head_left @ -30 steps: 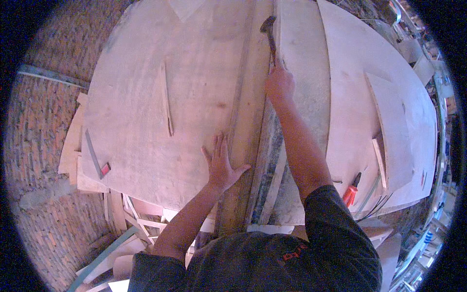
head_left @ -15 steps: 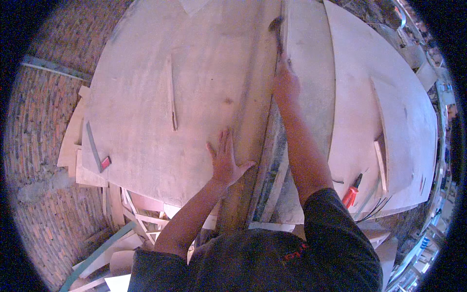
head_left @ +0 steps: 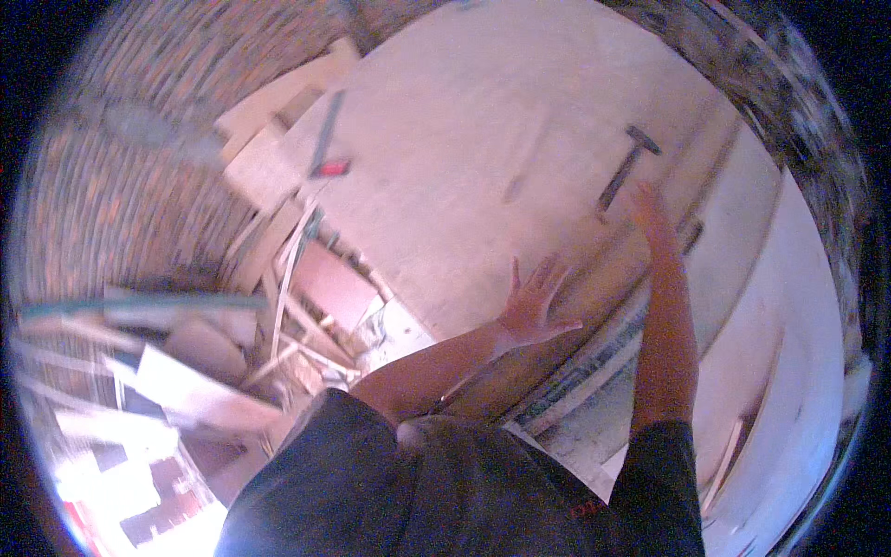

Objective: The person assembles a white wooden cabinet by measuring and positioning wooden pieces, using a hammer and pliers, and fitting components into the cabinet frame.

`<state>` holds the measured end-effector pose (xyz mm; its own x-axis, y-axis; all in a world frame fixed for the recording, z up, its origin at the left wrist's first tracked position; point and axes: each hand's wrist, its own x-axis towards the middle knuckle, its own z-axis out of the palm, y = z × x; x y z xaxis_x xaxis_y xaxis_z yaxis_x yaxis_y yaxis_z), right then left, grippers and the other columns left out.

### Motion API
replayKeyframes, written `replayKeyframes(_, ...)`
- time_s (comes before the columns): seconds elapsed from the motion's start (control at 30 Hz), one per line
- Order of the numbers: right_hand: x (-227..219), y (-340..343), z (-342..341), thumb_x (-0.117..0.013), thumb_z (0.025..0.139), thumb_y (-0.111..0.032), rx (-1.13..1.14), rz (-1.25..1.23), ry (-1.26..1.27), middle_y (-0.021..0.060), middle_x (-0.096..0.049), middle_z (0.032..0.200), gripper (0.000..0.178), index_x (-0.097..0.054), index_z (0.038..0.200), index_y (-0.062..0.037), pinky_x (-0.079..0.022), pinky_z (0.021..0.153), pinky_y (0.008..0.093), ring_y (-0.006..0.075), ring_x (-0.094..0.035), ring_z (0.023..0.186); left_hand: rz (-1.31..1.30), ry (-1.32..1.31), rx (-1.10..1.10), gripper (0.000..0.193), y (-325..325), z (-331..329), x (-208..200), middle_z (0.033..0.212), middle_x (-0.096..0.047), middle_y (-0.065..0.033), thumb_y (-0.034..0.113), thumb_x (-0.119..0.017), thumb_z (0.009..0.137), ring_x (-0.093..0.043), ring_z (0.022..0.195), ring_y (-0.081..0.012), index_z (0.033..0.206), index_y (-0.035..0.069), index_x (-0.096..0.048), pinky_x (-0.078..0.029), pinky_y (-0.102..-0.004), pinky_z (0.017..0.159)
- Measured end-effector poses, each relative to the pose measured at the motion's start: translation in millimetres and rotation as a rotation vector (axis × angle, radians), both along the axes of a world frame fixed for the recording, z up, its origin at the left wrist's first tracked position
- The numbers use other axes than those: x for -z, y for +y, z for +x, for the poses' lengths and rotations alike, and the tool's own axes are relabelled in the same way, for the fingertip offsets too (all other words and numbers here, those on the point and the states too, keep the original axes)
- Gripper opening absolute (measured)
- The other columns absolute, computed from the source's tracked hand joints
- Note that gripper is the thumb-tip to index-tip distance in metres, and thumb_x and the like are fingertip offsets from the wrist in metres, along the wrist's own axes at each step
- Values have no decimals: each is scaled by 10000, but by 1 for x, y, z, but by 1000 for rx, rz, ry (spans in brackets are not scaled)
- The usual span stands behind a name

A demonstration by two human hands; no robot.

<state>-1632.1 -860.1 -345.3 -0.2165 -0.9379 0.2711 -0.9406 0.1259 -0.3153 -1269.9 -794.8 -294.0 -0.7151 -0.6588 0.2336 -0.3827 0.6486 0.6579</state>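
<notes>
Head view, nearest first: I see the person's dark shirt (head_left: 445, 492) at the near edge, with both bare forearms reaching out over a wide, pale wooden board (head_left: 445, 213). Near left, I make out a jumble of scrap wood (head_left: 209, 390), with a green strip (head_left: 148, 304) lying across it. A brown plank (head_left: 487, 388) runs from beside the shirt toward the far right.

Over the board, near the plank, the left hand (head_left: 534, 311) is spread wide, thumb out to the right, with nothing in it. Farther off and to the right, the right hand (head_left: 647, 206) is just beside the hammer (head_left: 620, 176); it is not wrapped around the handle. Blur hides its fingers, so I cannot tell how far they are spread, or whether they touch the handle. The hammer lies on the board, its head toward the far side.

Left of the hammer I find a thin wood strip (head_left: 529, 162), blurred, and at the board's left edge a red-ended, grey-bladed tool (head_left: 331, 168).
</notes>
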Motion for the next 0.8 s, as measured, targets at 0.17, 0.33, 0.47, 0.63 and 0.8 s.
replayKeyframes(0.17, -156, 55, 209, -779, 822, -266, -106, 68, -536, 88, -631, 887, 273, -663, 936, -46, -512, 761, 373, 227, -594, 804, 272, 143, -483, 247, 19, 173, -11, 1097, -556, -96, 299, -742, 800, -540, 1091, -284, 920, 106, -644, -355, -517, 928)
replayKeyframes(0.33, -342, 123, 381, -734, 866, -191, -909, -29, -1358, 44, -587, 669, 266, -578, 683, -80, -485, 577, 354, 164, -593, 649, -8, -53, -832, 143, 53, 350, -16, 1069, -578, -78, 195, -718, 803, -569, 1067, -256, 917, 121, -674, -372, -475, 937)
replayKeyframes(0.47, -426, 150, 523, -688, 848, -196, -1049, 51, -1448, 6, -621, 718, 177, -537, 802, -116, -526, 611, 372, 158, -606, 657, 319, -376, -1218, 326, 135, 492, 50, 1233, -550, -74, 313, -713, 817, -539, 1172, -269, 1107, 168, -679, -333, -523, 1018)
replayKeyframes(0.63, -447, 115, 679, -624, 878, -169, -1471, 238, -1652, -33, -633, 713, 235, -497, 681, -160, -523, 611, 353, 132, -587, 653, 677, -513, -1471, 379, 225, 617, 85, 1290, -563, -85, 341, -709, 814, -540, 1235, -265, 1151, 169, -675, -328, -566, 1006)
replayKeyframes(0.8, -454, 86, 819, -592, 891, -90, -1802, 761, -1802, -20, -590, 676, 240, -581, 654, -131, -532, 657, 314, 153, -605, 690, 839, -393, -1600, 391, 266, 694, 41, 1276, -584, -111, 351, -709, 817, -566, 1213, -288, 1150, 151, -671, -314, -603, 1017)
